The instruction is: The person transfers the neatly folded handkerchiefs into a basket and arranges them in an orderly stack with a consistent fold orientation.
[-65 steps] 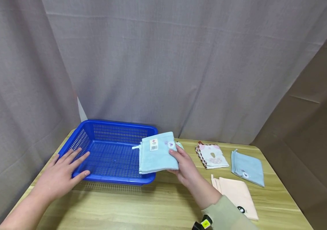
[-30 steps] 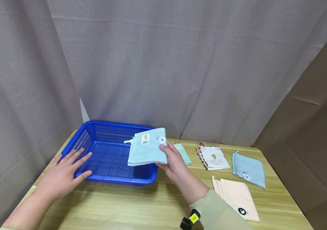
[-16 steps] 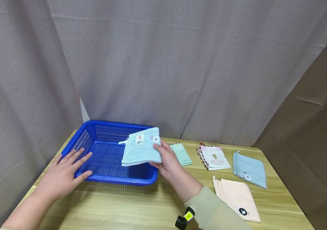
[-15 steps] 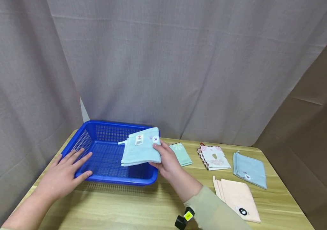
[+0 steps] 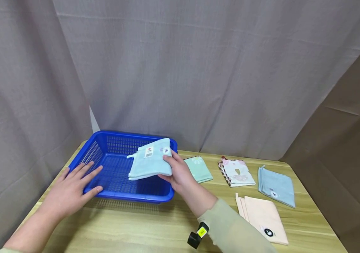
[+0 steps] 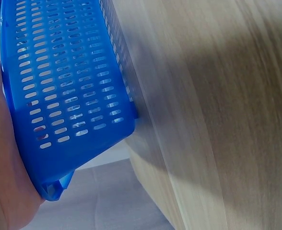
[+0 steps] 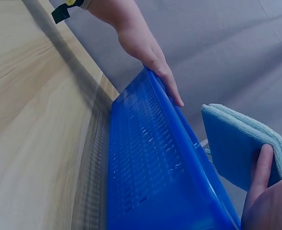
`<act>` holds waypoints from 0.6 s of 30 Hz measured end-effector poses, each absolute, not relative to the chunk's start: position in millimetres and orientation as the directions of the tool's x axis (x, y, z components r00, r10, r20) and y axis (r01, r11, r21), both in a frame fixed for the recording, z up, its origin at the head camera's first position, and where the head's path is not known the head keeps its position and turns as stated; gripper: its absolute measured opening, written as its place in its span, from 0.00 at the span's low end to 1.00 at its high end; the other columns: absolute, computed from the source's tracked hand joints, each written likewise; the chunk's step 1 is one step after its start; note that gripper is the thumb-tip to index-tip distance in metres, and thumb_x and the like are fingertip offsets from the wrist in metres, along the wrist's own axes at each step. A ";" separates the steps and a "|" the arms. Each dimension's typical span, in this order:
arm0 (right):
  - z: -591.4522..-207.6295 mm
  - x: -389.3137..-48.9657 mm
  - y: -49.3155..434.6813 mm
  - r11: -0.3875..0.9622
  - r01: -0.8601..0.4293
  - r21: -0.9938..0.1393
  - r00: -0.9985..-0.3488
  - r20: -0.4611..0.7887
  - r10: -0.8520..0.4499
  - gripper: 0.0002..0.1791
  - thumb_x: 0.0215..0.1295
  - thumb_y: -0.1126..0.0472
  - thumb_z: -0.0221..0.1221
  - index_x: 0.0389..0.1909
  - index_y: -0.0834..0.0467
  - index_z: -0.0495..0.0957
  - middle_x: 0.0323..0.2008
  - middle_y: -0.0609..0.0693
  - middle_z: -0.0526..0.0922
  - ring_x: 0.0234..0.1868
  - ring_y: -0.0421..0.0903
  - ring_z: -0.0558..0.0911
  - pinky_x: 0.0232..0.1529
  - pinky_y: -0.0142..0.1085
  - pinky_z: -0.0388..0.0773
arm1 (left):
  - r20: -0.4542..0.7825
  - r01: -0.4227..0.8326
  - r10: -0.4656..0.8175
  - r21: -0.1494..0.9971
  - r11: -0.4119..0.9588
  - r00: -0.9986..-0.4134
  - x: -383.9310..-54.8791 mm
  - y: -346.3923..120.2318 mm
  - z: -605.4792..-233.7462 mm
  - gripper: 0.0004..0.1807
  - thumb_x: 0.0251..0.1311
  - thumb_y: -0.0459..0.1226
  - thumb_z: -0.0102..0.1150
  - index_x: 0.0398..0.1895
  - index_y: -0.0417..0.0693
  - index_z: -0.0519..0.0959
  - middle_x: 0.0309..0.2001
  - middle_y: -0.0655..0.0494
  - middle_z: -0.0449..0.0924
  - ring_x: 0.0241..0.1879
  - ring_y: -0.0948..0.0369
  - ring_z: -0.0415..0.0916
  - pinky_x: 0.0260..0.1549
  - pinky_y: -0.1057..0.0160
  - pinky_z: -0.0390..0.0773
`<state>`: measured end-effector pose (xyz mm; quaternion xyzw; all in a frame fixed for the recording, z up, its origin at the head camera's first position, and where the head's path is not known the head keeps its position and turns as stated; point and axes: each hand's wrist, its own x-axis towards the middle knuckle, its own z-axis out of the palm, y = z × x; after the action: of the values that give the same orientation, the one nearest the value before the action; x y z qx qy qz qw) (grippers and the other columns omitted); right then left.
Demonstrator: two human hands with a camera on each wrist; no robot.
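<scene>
My right hand (image 5: 180,172) pinches a folded light-blue towel (image 5: 152,160) by its right edge, thumb on top. A barcode label and a small heart patch show on the towel's upper face, and a hanging loop sticks out at its left. In the head view it hovers over the right part of a blue plastic basket (image 5: 116,195); the right wrist view shows the towel (image 7: 237,143) above the rim and apart from it. My left hand (image 5: 69,193) rests with spread, straight fingers on the basket's left front corner. In the left wrist view that hand (image 6: 6,158) lies along the basket's wall (image 6: 74,96).
Right of the basket lie a green folded towel (image 5: 198,169), a white one with checked trim (image 5: 237,172), a blue one (image 5: 276,185) and a peach one (image 5: 265,218). They lie on a wooden table (image 5: 119,228). Grey curtain (image 5: 180,70) hangs behind.
My right hand has carried the light-blue towel leftward, farther over the basket. The green towel, mostly hidden before, now shows behind the hand. My left hand has stayed on the basket's corner.
</scene>
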<state>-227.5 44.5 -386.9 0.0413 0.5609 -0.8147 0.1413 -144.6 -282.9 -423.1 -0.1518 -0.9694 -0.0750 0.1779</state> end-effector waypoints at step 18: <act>-380.6 -236.3 23.4 -0.311 0.278 -0.909 -0.955 -0.227 -0.191 0.29 0.73 0.61 0.53 0.74 0.51 0.62 0.51 0.57 0.82 0.35 0.45 0.85 0.30 0.37 0.84 | 0.370 0.322 0.272 0.080 0.943 -0.888 -145.7 -283.9 -422.5 0.36 0.65 0.62 0.54 0.73 0.59 0.67 0.72 0.44 0.64 0.68 0.38 0.61 0.65 0.31 0.50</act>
<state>-236.3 23.4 -380.6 0.0383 0.5686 -0.8088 0.1450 -145.7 -283.9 -422.5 -0.1534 -0.9691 -0.0700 0.1800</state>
